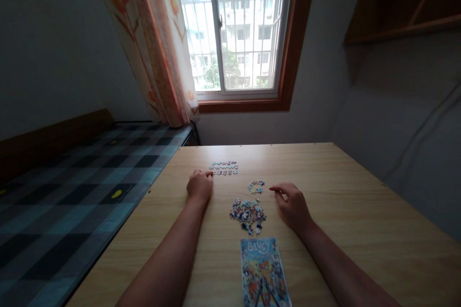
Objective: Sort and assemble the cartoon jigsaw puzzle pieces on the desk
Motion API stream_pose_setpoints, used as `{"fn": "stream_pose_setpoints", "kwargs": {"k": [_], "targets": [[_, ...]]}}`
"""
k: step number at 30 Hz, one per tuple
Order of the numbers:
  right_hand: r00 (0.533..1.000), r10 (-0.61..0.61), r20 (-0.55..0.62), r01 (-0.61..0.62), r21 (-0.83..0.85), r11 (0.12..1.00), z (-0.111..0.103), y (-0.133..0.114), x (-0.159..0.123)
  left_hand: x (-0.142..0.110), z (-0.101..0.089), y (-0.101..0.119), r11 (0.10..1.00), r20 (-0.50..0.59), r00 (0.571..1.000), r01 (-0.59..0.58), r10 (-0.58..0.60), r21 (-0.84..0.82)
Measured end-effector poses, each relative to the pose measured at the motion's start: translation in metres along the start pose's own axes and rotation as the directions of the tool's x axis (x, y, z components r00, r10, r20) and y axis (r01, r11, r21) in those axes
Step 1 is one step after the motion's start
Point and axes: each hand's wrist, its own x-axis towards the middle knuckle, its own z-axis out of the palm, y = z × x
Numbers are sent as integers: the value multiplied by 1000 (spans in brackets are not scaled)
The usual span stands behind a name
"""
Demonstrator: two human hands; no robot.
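My left hand (200, 185) rests on the table with its fingers curled closed. Its fingertips are on a small puzzle piece at the left end of the nearest of three rows of puzzle pieces (224, 167). My right hand (292, 204) hovers at or just above the tabletop, index finger stretched forward and a gap between it and the thumb; nothing shows in it. Just left of its fingertip lies a small ring of puzzle pieces (256, 187). A loose heap of mixed puzzle pieces (248, 214) lies between my forearms. Closer to me is a "Bluey" picture sheet or box (264, 271).
The light wooden table (345, 230) reaches toward the wall below a barred window (248, 43). Left of it stands a bed (97, 187) with a checked cover. A patterned curtain (154, 43) hangs beside the window, and a wooden shelf (403, 33) is high on the right.
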Motion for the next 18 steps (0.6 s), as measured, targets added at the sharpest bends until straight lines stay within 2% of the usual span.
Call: {"fn": "stream_pose_setpoints", "kwargs": {"k": [6,18], "targets": [[1000,10,6,-10,-7,1000,-1,-1,0,-2,-4,5,999,14,1000,-11,11,37],[1000,20,13,-20,-2,1000,-1,1,0,-3,-5,6,1000,25,1000,-3,3,-1]]}}
